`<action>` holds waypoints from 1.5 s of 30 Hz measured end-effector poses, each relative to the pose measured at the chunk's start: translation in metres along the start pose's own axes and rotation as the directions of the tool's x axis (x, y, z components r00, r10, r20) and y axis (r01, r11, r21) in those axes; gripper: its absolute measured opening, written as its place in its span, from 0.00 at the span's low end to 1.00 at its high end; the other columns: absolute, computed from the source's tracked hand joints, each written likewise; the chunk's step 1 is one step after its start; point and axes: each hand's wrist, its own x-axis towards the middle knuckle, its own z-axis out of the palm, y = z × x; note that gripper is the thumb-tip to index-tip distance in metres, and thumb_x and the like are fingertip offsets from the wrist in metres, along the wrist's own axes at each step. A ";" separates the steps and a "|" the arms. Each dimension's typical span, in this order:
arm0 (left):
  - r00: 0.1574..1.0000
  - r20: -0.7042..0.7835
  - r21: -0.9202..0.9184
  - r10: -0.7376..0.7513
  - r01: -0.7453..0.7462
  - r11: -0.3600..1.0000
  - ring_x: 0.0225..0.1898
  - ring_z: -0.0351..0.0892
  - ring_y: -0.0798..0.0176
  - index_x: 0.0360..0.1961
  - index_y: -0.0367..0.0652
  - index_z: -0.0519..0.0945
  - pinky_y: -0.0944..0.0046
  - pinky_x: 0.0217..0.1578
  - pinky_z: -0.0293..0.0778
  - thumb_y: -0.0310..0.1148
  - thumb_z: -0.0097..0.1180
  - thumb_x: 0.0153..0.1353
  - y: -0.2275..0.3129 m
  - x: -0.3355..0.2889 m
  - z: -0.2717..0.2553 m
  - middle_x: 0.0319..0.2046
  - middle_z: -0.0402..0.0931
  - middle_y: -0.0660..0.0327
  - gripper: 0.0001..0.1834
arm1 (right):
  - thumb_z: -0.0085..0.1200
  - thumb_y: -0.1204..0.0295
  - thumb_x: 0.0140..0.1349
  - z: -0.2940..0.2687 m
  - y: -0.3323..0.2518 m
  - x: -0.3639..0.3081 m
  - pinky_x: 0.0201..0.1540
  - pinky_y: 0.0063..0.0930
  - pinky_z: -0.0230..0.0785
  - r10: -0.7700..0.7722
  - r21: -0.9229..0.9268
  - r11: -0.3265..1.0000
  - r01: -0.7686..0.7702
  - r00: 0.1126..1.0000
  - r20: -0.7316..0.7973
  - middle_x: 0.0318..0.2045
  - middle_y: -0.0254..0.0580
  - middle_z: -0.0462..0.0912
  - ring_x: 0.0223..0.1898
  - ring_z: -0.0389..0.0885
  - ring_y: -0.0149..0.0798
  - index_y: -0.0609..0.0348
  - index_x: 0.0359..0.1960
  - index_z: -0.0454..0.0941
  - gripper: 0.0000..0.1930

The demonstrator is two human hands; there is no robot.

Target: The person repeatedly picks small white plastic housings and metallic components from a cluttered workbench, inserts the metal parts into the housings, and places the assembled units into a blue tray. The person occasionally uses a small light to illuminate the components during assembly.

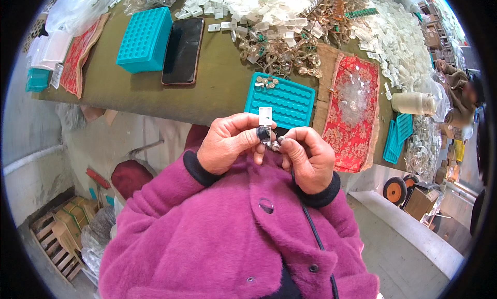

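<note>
In front of my chest, my left hand (230, 141) is closed on a small clear-white plastic piece (265, 116) that stands upright between thumb and fingers. Something black sits at the thumb tip, perhaps a finger cover. Close beside it, my right hand (310, 157) pinches a small shiny metal part (281, 139); its exact kind is too small to tell. More metal shows just under the plastic piece, partly hidden by the fingers. Beyond both hands lies a teal ridged tray (305, 105), with several small round metal pieces (266, 82) at its upper left corner.
A teal block with holes (145, 38) and a dark phone (183, 50) lie at the table's left. Piles of clear plastic pieces (383, 40) and metal rings (279, 53) cover the back. A red patterned cloth (354, 123) and white roll (413, 103) are at right.
</note>
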 end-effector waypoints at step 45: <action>0.916 0.171 0.436 0.362 -0.400 0.806 0.46 0.79 0.65 0.51 0.37 0.87 0.68 0.41 0.76 0.25 0.72 0.61 -0.002 0.017 0.016 0.47 0.80 0.59 0.17 | 0.55 0.70 0.78 -0.013 0.008 -0.001 0.36 0.25 0.74 -0.059 0.118 0.992 0.041 0.986 0.158 0.32 0.37 0.82 0.32 0.80 0.29 0.65 0.45 0.83 0.10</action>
